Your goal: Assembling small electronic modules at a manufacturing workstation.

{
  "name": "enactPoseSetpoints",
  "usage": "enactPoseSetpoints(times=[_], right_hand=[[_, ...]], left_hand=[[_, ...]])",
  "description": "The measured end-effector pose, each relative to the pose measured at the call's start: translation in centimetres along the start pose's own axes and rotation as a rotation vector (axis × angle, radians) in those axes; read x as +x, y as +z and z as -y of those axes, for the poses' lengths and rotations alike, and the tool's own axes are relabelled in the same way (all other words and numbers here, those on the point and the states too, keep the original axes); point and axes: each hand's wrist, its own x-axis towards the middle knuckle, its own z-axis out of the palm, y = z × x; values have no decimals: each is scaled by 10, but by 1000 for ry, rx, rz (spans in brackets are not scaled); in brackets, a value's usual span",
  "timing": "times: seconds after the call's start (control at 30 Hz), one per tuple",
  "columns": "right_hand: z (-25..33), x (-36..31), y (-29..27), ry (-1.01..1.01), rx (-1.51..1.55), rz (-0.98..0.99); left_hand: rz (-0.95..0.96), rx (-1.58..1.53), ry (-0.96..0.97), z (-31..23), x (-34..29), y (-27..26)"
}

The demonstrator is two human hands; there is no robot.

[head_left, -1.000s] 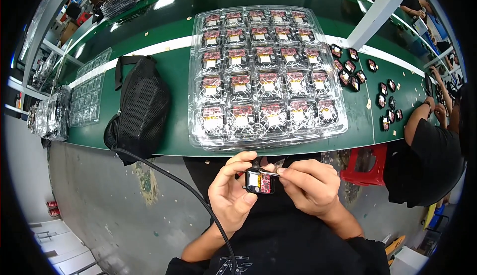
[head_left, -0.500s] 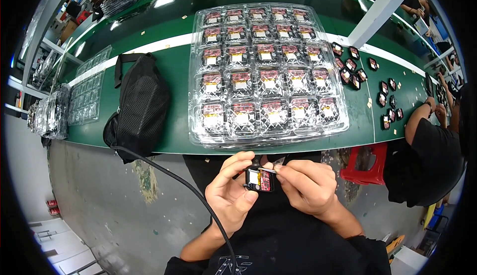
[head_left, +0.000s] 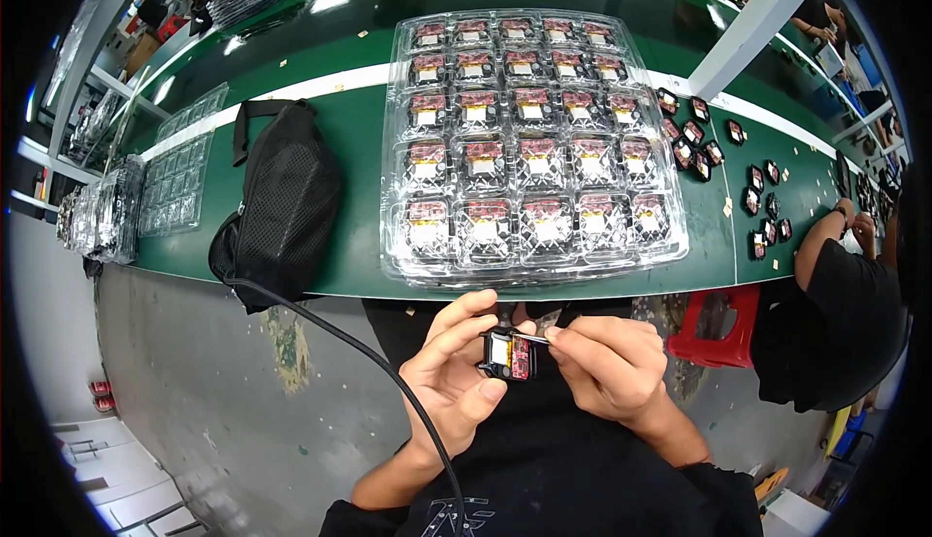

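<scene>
My left hand (head_left: 451,377) grips a small black electronic device (head_left: 508,354) by its edges, above my lap and just off the table's near edge. Its inside is exposed: a red circuit board, a white block and a yellow strip between them. Pinched in my right hand (head_left: 614,364) are slim metal tweezers (head_left: 532,337). Their tip reaches the upper edge of the device; whether it grips anything there is too small to tell. Past my hands, a clear plastic tray (head_left: 390,236) holds rows of similar devices in its pockets.
On the green table (head_left: 359,168), a black mesh bag (head_left: 286,197) lies left of the tray. A black cable (head_left: 364,348) runs past my left forearm. Loose devices (head_left: 692,132) lie to the right, near a metal post (head_left: 752,37). A co-worker (head_left: 835,314) sits by a red stool (head_left: 716,328).
My right hand has shifted slightly right, and more of the tweezers shows. The left hand holds the device nearly as before. The whole view has shifted a little.
</scene>
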Motion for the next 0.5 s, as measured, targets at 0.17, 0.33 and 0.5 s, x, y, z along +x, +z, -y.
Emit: enactPoseSetpoints(times=[0.17,0.33,0.5], right_hand=[[-1,0,1,4,10,28],[1,-3,8,-21,-28,-7],[0,0,5,-54,-54,17]], left_hand=[[5,7,-13,1,-1,0],[58,-49,13,0,-1,-2],[38,-53,-7,-6,-4,0]])
